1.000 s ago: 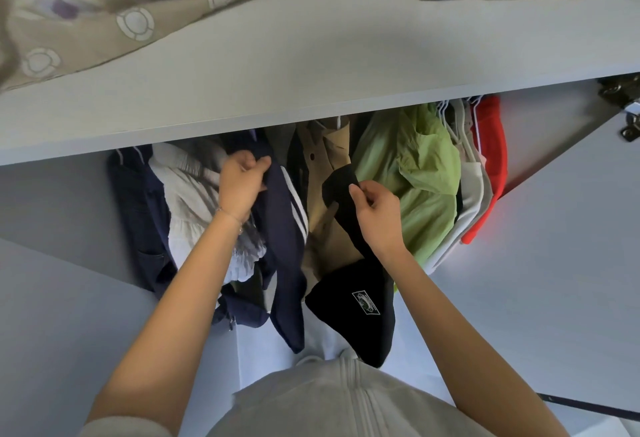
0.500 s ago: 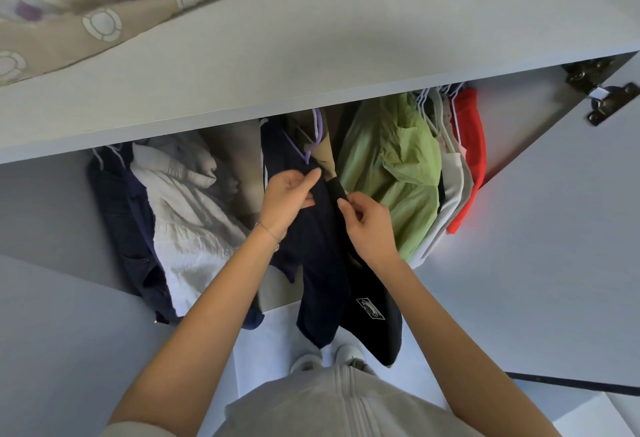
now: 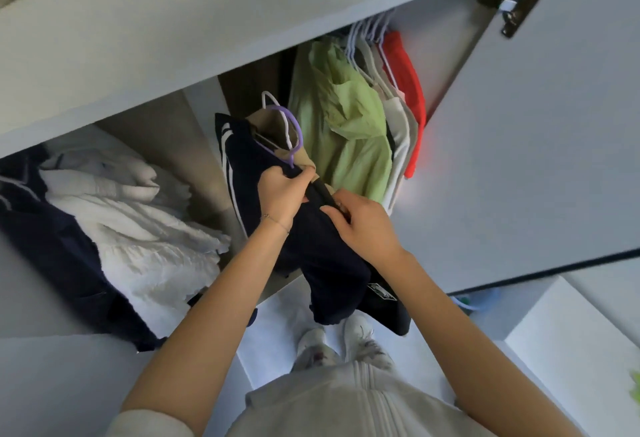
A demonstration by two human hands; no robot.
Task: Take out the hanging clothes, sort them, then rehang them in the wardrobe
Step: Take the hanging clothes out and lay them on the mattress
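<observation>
Now my left hand [image 3: 281, 191] grips the navy clothes [image 3: 249, 159] near the purple hanger [image 3: 296, 128]; my right hand [image 3: 363, 225] pinches black cloth [image 3: 393, 313] whose label [image 3: 382, 292] I cannot read.

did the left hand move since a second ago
Yes. The left hand has gone right, off the white ruffled garment and toward the light green jacket, gripping the navy white-striped garment beside the right hand on the black garment.
</observation>
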